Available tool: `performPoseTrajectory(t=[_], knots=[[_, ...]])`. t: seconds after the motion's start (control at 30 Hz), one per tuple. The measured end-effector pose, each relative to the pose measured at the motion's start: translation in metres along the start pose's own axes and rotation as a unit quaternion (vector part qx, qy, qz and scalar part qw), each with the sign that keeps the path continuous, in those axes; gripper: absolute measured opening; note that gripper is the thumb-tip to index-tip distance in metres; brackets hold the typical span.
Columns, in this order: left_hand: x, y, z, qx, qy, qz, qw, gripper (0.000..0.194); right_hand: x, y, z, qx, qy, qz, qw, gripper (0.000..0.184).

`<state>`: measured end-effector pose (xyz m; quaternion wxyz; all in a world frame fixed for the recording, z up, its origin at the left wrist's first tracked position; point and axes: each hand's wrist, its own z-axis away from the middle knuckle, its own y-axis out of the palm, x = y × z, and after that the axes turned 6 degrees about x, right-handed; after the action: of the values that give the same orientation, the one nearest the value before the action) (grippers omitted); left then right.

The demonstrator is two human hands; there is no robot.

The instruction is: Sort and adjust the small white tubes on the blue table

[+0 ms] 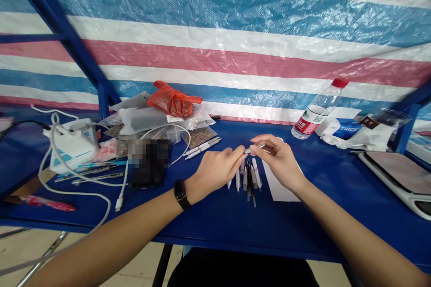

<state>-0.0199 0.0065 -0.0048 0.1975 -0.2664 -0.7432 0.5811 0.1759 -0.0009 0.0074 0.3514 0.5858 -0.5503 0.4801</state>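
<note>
We find left hand and right hand, both grips pinched closed on one grey pen, its axis nine-to-three o'clock between them; loose pen parts lie at six.

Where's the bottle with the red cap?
In the head view, the red-capped bottle is toward the back right of the blue table, beyond the right hand and just left of the pack marked THICK.

Bright — glare on tarp — distortion twd edges
</note>
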Motion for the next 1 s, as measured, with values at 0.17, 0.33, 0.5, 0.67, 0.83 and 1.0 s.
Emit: performPoseTrajectory(t=[0.17, 0.33, 0.5, 0.67, 0.83, 1.0], knots=[[0.002, 0.001, 0.001, 0.008, -0.002, 0.018, 1.000, 0.041, -0.002, -0.001, -0.001, 0.031, -0.013, 0.000, 0.999, 0.028], [0.005, 0.003, 0.000, 0.006, 0.004, 0.031, 0.999, 0.040, -0.005, -0.001, 0.000, 0.014, 0.022, 0.025, 0.999, 0.028], [0.006, 0.004, -0.002, 0.001, -0.003, 0.048, 0.999, 0.040, -0.004, -0.003, -0.002, 0.036, 0.002, 0.031, 0.999, 0.030], [0.006, 0.004, 0.000, 0.002, 0.004, 0.058, 0.998, 0.041, -0.003, -0.002, -0.004, 0.014, 0.012, 0.024, 1.000, 0.029], [0.008, 0.003, -0.001, 0.007, -0.004, 0.080, 0.997, 0.038, -0.004, -0.007, -0.006, -0.038, 0.021, -0.019, 0.999, 0.026], [0.012, 0.004, -0.002, -0.005, -0.016, 0.092, 0.996, 0.038, -0.003, -0.013, -0.009, -0.099, 0.025, -0.087, 0.991, 0.021]])
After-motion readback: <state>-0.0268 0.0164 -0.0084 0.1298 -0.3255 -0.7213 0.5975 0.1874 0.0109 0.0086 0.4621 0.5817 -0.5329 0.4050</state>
